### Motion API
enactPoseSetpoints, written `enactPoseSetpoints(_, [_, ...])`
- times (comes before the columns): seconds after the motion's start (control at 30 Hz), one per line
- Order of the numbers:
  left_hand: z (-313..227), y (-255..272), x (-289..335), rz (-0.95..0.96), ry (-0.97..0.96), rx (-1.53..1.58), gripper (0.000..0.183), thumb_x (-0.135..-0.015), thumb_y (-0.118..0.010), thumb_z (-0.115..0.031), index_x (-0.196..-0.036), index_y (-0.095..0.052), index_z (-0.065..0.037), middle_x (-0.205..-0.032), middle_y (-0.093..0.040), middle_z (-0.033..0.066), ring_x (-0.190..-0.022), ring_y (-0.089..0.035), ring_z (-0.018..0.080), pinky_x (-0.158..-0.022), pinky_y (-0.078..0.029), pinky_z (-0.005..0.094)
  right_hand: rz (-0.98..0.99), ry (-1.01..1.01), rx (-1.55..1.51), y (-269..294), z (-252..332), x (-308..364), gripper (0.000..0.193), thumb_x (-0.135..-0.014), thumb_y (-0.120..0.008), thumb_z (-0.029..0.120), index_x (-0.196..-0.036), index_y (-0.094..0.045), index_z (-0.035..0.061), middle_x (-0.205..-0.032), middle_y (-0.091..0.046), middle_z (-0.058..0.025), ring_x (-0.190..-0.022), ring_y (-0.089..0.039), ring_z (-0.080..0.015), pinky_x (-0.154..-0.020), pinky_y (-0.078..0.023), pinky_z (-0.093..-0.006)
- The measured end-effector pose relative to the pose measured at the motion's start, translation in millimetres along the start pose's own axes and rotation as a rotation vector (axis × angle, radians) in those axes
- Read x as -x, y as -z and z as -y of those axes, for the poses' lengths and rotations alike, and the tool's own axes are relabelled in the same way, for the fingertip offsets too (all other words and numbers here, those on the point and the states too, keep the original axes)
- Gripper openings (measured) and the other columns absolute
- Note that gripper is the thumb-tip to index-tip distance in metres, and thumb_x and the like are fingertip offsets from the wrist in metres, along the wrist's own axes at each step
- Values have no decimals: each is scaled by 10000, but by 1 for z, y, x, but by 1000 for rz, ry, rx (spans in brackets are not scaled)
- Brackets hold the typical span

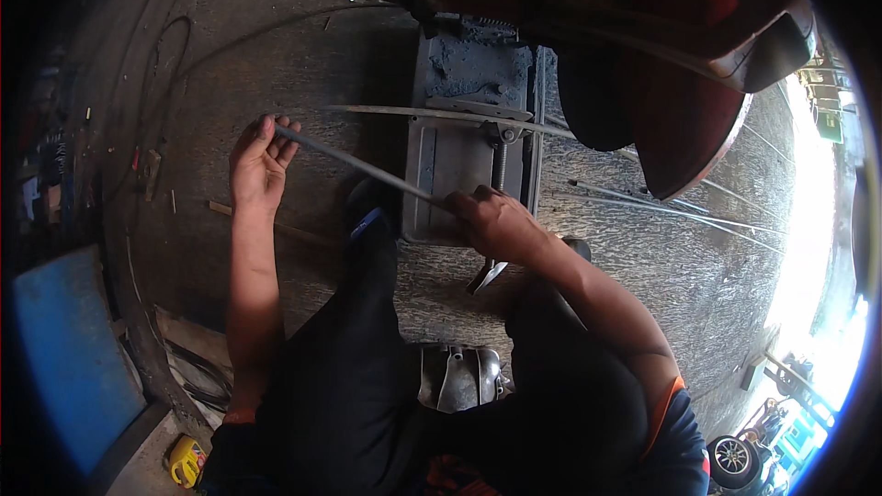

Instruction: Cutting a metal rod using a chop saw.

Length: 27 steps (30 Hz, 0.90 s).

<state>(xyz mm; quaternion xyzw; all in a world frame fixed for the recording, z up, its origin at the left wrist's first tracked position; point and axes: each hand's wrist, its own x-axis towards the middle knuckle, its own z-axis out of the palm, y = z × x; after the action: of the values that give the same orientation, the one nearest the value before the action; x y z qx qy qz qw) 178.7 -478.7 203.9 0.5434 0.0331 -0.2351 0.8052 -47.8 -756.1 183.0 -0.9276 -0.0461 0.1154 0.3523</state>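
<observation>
A thin grey metal rod (pixel 358 163) slants across in front of me, held at both ends. The fingertips of my left hand (pixel 260 165) pinch its left end, palm turned up. My right hand (pixel 499 225) is closed around its other end, over the base (pixel 443 207) of a cut-off saw. Beyond it, a second rod (pixel 386 111) lies across the base at the saw's vise (pixel 505 133). The vise screw runs toward me to a crank handle (pixel 487 276). The dark saw head with its reddish guard (pixel 694 142) overhangs the far right.
Several thin rods (pixel 680 211) lie on the floor to the right. A blue panel (pixel 73 349) and a yellow tape measure (pixel 186 462) are at the lower left. A cable (pixel 248 39) curves behind the saw. A shiny metal piece (pixel 459 378) sits between my legs.
</observation>
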Motion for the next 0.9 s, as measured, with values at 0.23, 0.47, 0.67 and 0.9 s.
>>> enactPoseSetpoints(0.23, [87,-24,-37,72,325,443,246,-935,-556,-210,-1119,-523,-50,-1180,-564,133,-1130,-545,293,-1030,-439,434,-555,6,364,32,-59,-26,277,-754,-556,63,-1018,-628,110,-893,-664,-62,-846,-593,-266,-783,-475,-413])
enactPoseSetpoints(0.47, [126,-57,-45,-290,293,346,123,-946,-520,-113,-1047,-524,-42,-1037,-599,93,-1009,-596,227,-954,-519,416,-867,-141,427,16,-103,-12,259,-781,-555,33,-1005,-662,108,-1006,-664,-53,-964,-604,-267,-751,-495,-384])
enactPoseSetpoints(0.67, [134,-49,-55,-381,225,251,123,-943,-532,-124,-1040,-526,-48,-1004,-593,70,-983,-602,197,-920,-542,402,-932,-365,152,-6,-149,18,273,-778,-604,69,-1048,-645,67,-1010,-652,-153,-904,-613,-336,-820,-467,-404])
enactPoseSetpoints(0.9, [144,-31,-68,-476,255,213,154,-908,-594,-110,-1037,-549,-39,-1016,-594,70,-967,-607,194,-835,-590,352,-911,-794,-381,-17,-181,35,324,-789,-622,138,-1054,-642,-48,-875,-678,-124,-808,-624,-174,-763,-477,-296])
